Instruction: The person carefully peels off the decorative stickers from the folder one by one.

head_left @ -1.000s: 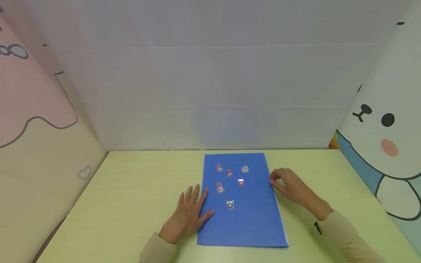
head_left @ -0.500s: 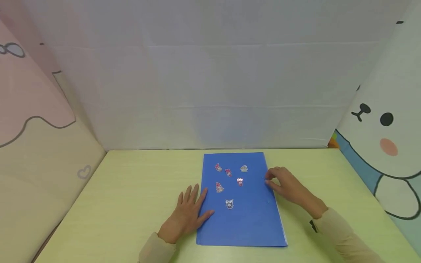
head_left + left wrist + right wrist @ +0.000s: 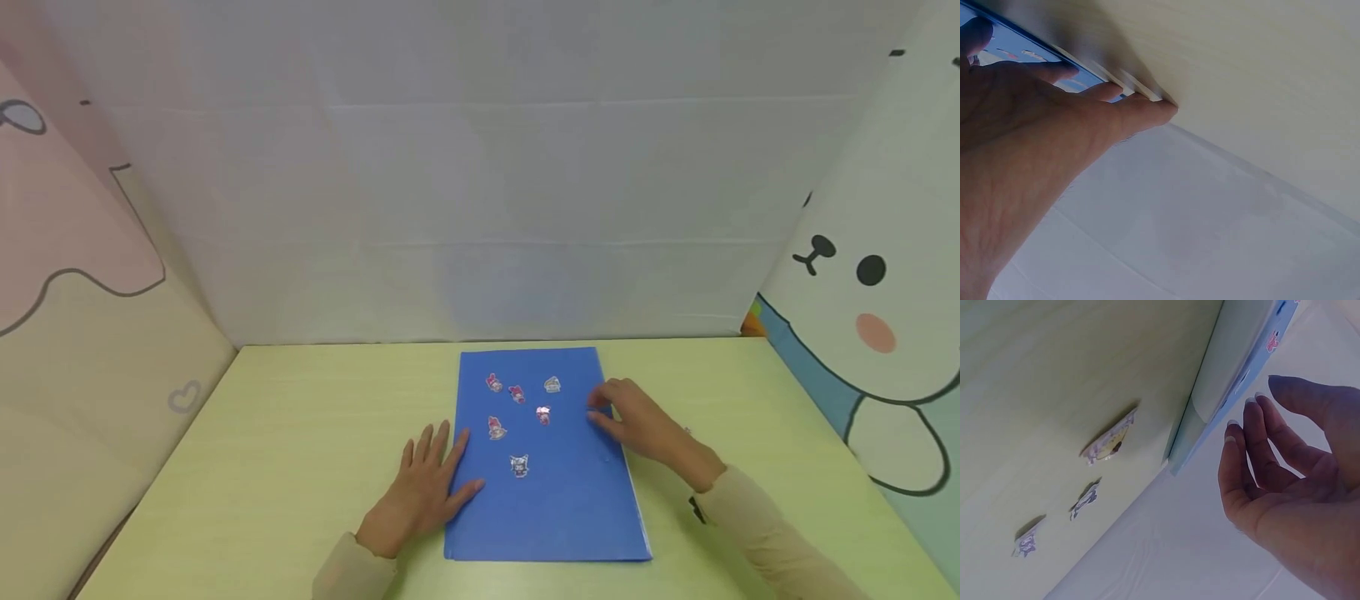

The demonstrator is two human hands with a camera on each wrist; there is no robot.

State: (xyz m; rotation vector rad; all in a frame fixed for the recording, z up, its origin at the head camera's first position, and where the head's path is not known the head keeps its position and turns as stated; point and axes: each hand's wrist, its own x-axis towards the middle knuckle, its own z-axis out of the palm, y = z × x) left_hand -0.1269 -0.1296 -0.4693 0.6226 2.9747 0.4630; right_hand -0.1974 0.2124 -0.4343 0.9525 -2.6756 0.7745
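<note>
A blue folder (image 3: 547, 521) lies flat on the table, with several small cartoon stickers (image 3: 520, 466) on its upper and middle part. My left hand (image 3: 420, 492) rests with spread fingers along its left edge, the thumb over the cover; the left wrist view shows these fingers (image 3: 1154, 112) stretched out. Above the folder's right edge is my right hand (image 3: 626, 419), fingers bent, thumb apart from them. In the right wrist view that hand (image 3: 1291, 450) has a gap between thumb and fingertips, and nothing shows in it. White layers (image 3: 1210, 387) show at the folder's side.
Loose cut-out stickers (image 3: 1110, 440) lie on the table to the folder's right, mostly hidden behind the right forearm in the head view. A pale wall sheet (image 3: 480, 208) stands behind the yellow table (image 3: 322, 408). Printed cartoon sheets flank both sides.
My right hand has moved left from the folder's right edge to over its cover, and thumb and fingers are further apart. The left hand stays in place. The head view has shifted slightly.
</note>
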